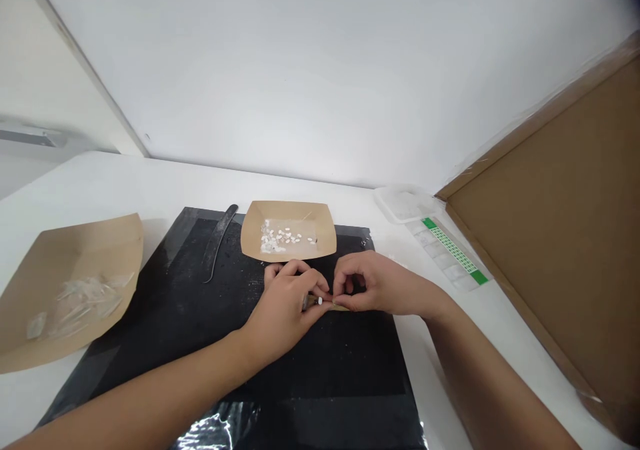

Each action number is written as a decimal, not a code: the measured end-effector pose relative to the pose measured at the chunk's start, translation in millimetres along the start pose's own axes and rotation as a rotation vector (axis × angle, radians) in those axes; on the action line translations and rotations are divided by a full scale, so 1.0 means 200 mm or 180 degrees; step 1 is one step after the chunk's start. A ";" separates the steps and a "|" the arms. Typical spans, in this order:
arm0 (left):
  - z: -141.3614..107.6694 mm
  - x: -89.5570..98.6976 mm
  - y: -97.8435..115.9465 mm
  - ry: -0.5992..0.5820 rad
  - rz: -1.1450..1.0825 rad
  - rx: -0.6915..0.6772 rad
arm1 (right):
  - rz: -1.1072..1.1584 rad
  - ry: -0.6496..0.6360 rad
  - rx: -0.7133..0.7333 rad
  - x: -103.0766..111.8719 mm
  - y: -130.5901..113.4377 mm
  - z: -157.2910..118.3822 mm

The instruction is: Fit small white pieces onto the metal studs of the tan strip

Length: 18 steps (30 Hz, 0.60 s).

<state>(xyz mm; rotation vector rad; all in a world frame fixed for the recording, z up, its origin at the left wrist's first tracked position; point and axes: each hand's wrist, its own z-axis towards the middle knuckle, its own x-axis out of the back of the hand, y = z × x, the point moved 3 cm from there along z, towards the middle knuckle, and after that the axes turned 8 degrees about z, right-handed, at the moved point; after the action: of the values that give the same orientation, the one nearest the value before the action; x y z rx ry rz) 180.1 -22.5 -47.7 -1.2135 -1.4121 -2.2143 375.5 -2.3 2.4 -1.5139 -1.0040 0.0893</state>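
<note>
My left hand (293, 300) is closed over the black mat, with a small dark, tube-like piece with a white tip (319, 301) showing between its thumb and fingers. Close against it, my right hand (367, 282) has its thumb and forefinger pinched together at the same spot; whatever sits in that pinch is too small to make out. Under the fingertips shows a thin yellowish strip (341, 308). Just beyond the hands stands a brown paper tray (327, 227) holding many small white oval bits (283, 237) and some clear scraps.
A curved black nail file (220, 243) lies on the black mat (200, 330). To the left, a larger paper tray (107, 243) holds clear plastic pieces (90, 300). At right are a clear plastic case with a green-and-white strip (455, 250), a translucent lid (405, 203) and a cardboard panel (560, 190).
</note>
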 end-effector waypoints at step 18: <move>-0.01 -0.01 -0.01 -0.0004 0.0058 0.0023 | 0.0249 0.0921 -0.0128 0.02 0.05 0.00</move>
<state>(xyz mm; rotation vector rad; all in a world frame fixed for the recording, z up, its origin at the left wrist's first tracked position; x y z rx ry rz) 180.3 -23.5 -50.4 -1.2208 -1.4027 -2.1950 383.6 2.2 -3.7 -1.5511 -0.7194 -0.0934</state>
